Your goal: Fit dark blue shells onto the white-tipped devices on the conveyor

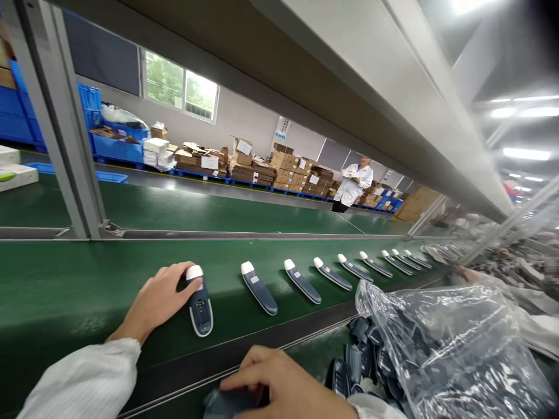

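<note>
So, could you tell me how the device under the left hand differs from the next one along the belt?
The nearest device has the left hand touching its white cap; the next device lies untouched. The nearest device points almost straight towards the camera, while the next device lies slanted. Both are dark with white caps and rest on the green belt.

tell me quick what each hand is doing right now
Left hand: open, fingertips on the white-capped device on the belt.
Right hand: resting on a dark part, grip cannot be told.

I see my left hand and right hand both bare, no gloves or rings, each wrist ending in a plain white sleeve.
</note>
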`<control>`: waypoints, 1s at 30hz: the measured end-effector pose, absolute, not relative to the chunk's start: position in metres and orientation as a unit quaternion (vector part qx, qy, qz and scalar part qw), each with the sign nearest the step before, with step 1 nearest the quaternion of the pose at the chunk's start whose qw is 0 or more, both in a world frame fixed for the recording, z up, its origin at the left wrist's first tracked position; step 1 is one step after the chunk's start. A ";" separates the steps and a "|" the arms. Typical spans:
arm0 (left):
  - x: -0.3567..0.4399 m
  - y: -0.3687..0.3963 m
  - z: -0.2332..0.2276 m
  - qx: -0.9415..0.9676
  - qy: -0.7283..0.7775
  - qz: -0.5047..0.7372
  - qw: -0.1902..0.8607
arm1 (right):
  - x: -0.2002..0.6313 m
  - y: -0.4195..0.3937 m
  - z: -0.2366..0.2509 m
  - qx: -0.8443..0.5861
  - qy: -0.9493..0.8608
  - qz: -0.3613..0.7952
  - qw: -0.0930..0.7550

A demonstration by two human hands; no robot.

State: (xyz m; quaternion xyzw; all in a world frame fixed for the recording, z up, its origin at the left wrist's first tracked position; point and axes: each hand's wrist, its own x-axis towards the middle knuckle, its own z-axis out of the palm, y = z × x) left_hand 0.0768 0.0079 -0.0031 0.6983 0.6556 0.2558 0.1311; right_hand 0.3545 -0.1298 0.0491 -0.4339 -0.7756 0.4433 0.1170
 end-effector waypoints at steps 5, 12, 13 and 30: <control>0.102 0.003 0.004 0.688 0.667 0.264 0.110 | 0.345 -0.092 0.038 -0.490 -0.802 0.223 0.258; 0.122 0.004 -0.004 0.689 0.655 0.290 0.108 | 0.323 -0.059 0.002 -0.489 -0.837 0.112 0.221; 0.122 0.004 -0.005 0.688 0.654 0.294 0.106 | 0.321 -0.059 0.002 -0.490 -0.841 0.106 0.203; 0.157 -0.011 -0.013 0.658 0.683 0.294 0.118 | 0.351 -0.035 -0.047 -0.419 -0.889 -0.021 0.182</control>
